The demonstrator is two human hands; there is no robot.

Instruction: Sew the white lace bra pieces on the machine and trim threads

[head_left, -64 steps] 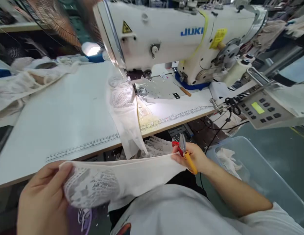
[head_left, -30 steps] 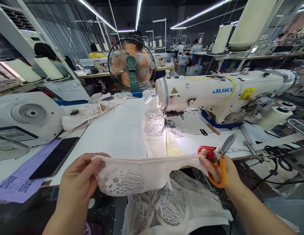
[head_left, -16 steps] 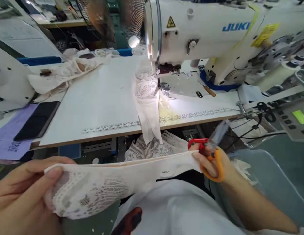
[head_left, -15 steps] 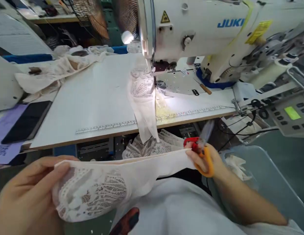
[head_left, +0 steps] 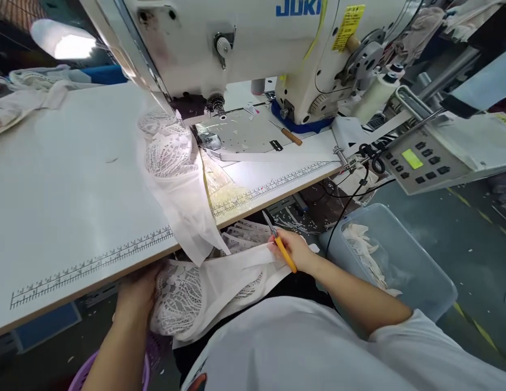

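Both hands are kept low, under the front edge of the table point(head_left: 73, 179). At the left hand point(head_left: 138, 293), the fingers are closed around the bunched lace end of a cream lace piece point(head_left: 204, 285), which is held just below the table edge. At the right hand point(head_left: 295, 252), the other, plainer end of the piece is pinched, and a pair of scissors point(head_left: 279, 244) with an orange handle is gripped in the same hand, its blades pointed up and away towards the table edge; whether the blades are parted cannot be told. The piece is stretched between the two hands over the lap, its long axis running left to right, rising slightly towards the right hand. The scissors lie at the right end of that axis, so the right hand is the nearer one to any cut along the upper edge. Another lace piece point(head_left: 171, 168) is draped from under the sewing machine point(head_left: 244, 43) over the table edge, just above the held one. A clear bin point(head_left: 419, 282) with scraps is seen on the floor to the right.
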